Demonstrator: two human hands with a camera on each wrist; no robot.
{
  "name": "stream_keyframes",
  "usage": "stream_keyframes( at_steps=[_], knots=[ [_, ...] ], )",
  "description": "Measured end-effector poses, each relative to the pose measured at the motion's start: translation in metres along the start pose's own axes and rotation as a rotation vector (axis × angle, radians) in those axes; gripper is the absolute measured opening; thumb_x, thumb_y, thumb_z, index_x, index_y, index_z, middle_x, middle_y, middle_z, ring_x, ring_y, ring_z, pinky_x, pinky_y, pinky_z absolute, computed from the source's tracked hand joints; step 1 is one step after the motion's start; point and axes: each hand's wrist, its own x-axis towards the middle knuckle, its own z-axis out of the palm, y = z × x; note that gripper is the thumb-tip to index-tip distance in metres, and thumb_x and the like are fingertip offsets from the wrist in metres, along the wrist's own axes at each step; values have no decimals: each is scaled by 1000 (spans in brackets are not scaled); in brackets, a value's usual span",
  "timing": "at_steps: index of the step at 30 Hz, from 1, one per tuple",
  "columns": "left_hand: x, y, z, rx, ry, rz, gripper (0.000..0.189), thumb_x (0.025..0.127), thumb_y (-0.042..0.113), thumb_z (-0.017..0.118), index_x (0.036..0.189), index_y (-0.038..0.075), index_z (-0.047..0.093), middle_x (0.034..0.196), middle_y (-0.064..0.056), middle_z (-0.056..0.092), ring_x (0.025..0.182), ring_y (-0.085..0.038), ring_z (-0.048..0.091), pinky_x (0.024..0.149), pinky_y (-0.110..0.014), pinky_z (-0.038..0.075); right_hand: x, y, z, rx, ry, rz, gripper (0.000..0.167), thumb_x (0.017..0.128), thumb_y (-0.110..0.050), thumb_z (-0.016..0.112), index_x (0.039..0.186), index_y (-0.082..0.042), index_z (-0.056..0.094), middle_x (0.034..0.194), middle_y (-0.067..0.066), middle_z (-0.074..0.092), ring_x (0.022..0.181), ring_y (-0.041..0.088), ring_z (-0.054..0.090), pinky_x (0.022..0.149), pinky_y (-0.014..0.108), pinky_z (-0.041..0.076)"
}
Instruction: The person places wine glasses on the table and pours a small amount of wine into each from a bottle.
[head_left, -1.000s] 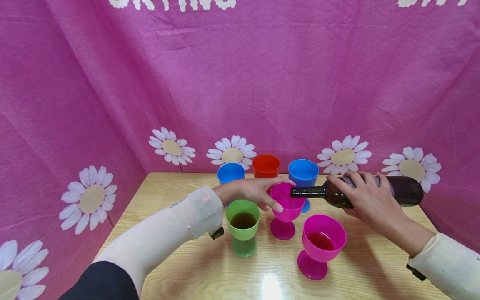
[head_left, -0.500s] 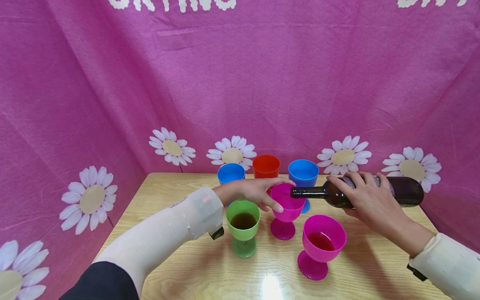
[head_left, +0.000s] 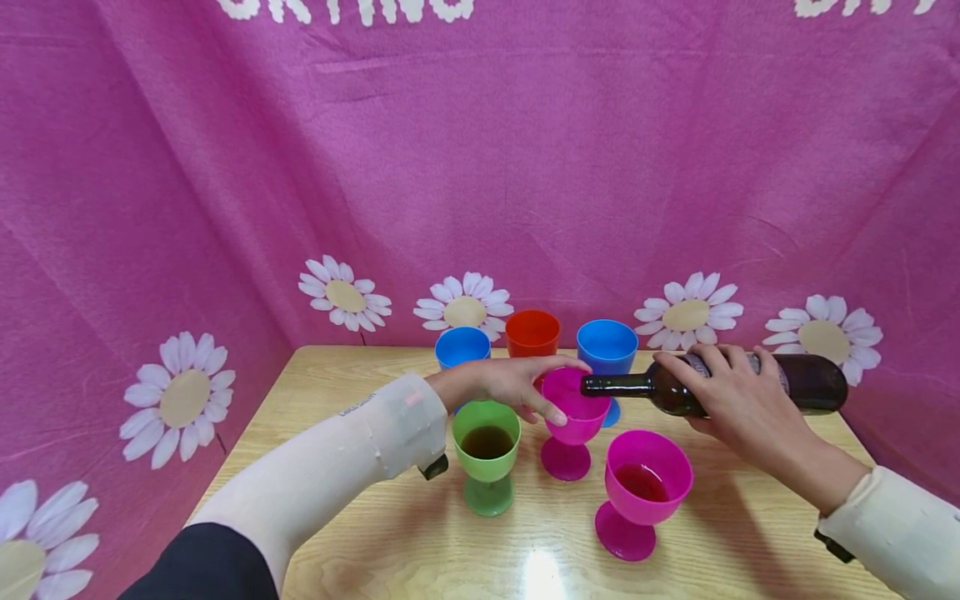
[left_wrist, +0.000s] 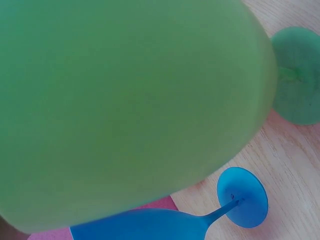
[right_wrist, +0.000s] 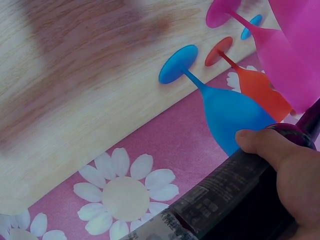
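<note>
My left hand (head_left: 517, 387) holds the bowl of a pink goblet (head_left: 576, 431), its thumb on the near side and a finger along the far rim. My right hand (head_left: 738, 408) grips a dark glass wine bottle (head_left: 667, 393) around its body. The bottle lies nearly level, with its mouth over the inside of that goblet. I cannot see liquid leaving the mouth. In the right wrist view, the thumb presses on the bottle near its label (right_wrist: 215, 192). A green goblet (left_wrist: 135, 110) fills most of the left wrist view and hides the left hand's grip.
The green goblet, holding dark liquid, stands below my left wrist. Nearer me, another pink goblet (head_left: 630, 500) holds red liquid. Behind stand a red goblet (head_left: 532, 333) and two blue goblets, left (head_left: 461, 348) and right (head_left: 606, 354). A pink flowered cloth (head_left: 480, 167) borders the wooden table (head_left: 360, 542).
</note>
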Motion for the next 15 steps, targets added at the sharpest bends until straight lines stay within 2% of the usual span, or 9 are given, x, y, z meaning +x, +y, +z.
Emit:
stream_keyframes(
  at_steps=[15],
  knots=[
    [1, -1, 0, 2, -5, 14, 81, 93, 13, 77, 158, 35, 36, 150, -3, 42, 133, -24, 47, 92, -44, 59, 0, 0, 0, 4, 3, -3, 101, 57, -27, 102, 145, -29, 52, 127, 21, 57, 104, 51, 60, 88, 81, 41]
  ],
)
